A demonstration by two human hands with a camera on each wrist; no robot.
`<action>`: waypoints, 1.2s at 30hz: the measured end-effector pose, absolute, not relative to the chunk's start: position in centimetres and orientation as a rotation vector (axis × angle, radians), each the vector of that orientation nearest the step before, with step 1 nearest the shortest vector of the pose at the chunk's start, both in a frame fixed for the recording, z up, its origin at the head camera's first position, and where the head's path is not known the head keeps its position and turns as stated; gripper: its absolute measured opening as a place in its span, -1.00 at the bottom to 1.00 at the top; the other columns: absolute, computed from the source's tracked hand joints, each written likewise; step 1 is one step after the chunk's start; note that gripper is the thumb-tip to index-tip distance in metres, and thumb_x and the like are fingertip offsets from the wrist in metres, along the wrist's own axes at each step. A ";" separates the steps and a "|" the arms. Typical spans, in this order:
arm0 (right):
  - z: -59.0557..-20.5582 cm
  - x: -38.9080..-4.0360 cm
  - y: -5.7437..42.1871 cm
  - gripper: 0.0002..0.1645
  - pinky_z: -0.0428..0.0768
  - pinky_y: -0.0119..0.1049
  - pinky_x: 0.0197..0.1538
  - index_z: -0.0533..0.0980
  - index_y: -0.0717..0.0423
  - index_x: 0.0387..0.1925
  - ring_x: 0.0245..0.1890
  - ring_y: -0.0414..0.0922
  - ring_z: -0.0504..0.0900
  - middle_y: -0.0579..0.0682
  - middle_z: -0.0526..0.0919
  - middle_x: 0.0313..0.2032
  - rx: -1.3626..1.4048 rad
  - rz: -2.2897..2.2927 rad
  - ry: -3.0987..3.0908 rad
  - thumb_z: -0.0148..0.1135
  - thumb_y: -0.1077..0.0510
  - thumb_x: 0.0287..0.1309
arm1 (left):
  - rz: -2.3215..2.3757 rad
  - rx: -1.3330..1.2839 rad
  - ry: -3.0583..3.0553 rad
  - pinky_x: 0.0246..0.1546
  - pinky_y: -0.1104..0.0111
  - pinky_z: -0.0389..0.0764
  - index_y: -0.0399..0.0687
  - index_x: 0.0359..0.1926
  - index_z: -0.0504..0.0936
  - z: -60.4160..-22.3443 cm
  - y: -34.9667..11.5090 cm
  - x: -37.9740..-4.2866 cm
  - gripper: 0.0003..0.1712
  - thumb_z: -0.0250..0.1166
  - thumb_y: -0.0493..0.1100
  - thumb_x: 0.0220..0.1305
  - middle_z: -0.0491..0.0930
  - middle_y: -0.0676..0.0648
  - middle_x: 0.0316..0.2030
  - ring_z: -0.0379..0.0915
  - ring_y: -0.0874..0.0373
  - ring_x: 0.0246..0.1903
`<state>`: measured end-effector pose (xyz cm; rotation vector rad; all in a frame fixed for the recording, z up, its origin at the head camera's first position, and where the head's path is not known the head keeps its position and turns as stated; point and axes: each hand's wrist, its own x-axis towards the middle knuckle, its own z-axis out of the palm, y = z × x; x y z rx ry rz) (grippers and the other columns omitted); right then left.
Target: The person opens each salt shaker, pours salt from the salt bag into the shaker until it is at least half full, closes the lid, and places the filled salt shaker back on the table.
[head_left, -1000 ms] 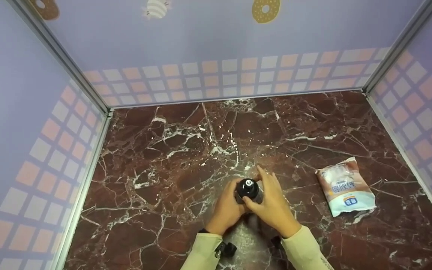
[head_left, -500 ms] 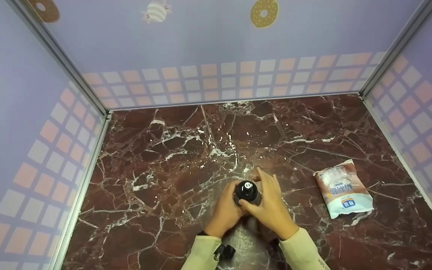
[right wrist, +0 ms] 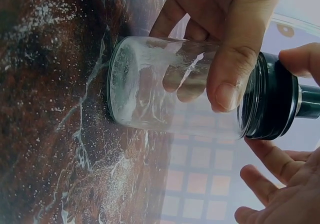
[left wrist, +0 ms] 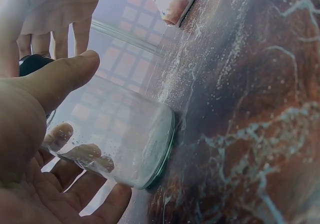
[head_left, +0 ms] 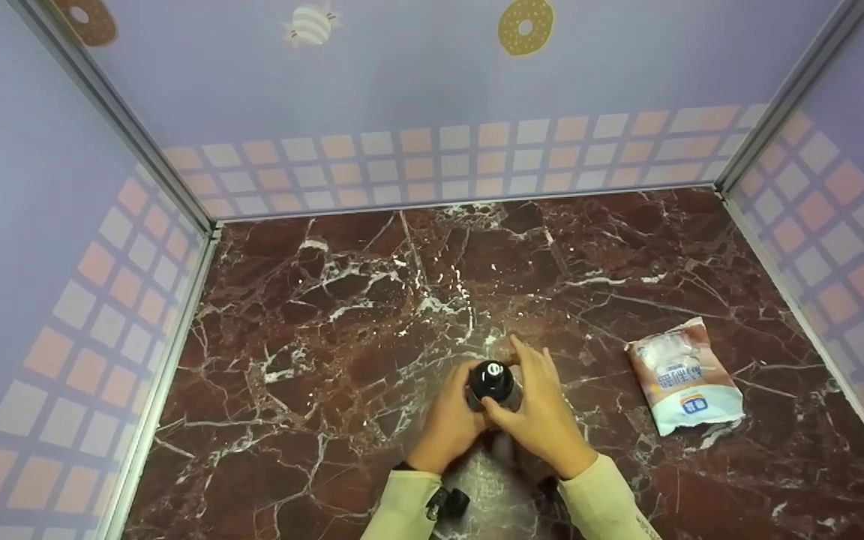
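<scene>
In the head view both hands meet around a clear glass jar (right wrist: 155, 111) with a black lid (head_left: 493, 384) bearing a pale mark on top. My left hand (head_left: 451, 424) grips the glass body, its thumb on one side and fingers on the other. My right hand (head_left: 546, 420) is at the lid, with the thumb and a finger against its edge and the other fingers extended. White residue clings to the inside of the glass near the base. The jar stands upright, its base at the tabletop.
A brown, white and pale blue packet (head_left: 685, 379) lies to the right. White specks (head_left: 466, 292) are scattered over the dark red marbled tabletop (head_left: 252, 442). Purple patterned panels (head_left: 417, 82) wall in the back and both sides.
Both hands and the jar stay nearly in place. The mark on top of the lid looks slightly turned. The head view has shifted a little.
</scene>
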<state>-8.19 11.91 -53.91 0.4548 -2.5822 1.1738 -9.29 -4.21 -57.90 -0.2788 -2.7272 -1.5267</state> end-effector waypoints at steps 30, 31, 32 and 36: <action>-54.3 -8.3 12.0 0.22 -0.08 0.18 0.59 0.13 0.35 0.53 0.21 0.13 0.53 0.10 0.61 0.02 0.475 1.209 -2.566 0.57 0.18 -0.12 | -1.559 -0.328 -2.687 0.28 0.00 0.50 0.04 0.28 0.50 -58.2 -4.1 -9.4 -0.18 0.56 -0.27 -0.09 0.57 -0.05 0.18 0.52 -0.03 0.22; -54.3 -8.3 12.0 0.22 -0.08 0.18 0.59 0.13 0.34 0.53 0.21 0.13 0.54 0.10 0.61 0.03 0.478 1.215 -2.564 0.56 0.19 -0.12 | -1.563 -0.327 -2.686 0.28 0.00 0.49 0.03 0.28 0.50 -58.2 -4.2 -9.4 -0.18 0.56 -0.26 -0.08 0.57 -0.05 0.18 0.51 -0.02 0.22; -54.3 -8.3 12.0 0.22 -0.08 0.18 0.59 0.13 0.32 0.54 0.21 0.13 0.54 0.09 0.61 0.03 0.481 1.220 -2.564 0.55 0.19 -0.13 | -1.564 -0.327 -2.686 0.29 0.01 0.49 0.03 0.28 0.50 -58.2 -4.2 -9.4 -0.18 0.56 -0.26 -0.08 0.57 -0.05 0.18 0.51 -0.02 0.22; -54.2 -8.3 12.1 0.23 -0.06 0.19 0.58 0.12 0.31 0.54 0.19 0.13 0.54 0.10 0.60 0.02 0.486 1.208 -2.560 0.57 0.17 -0.11 | -1.527 -0.334 -2.702 0.26 0.00 0.51 0.05 0.28 0.49 -58.2 -4.3 -9.4 -0.18 0.55 -0.26 -0.08 0.57 -0.05 0.18 0.52 -0.03 0.21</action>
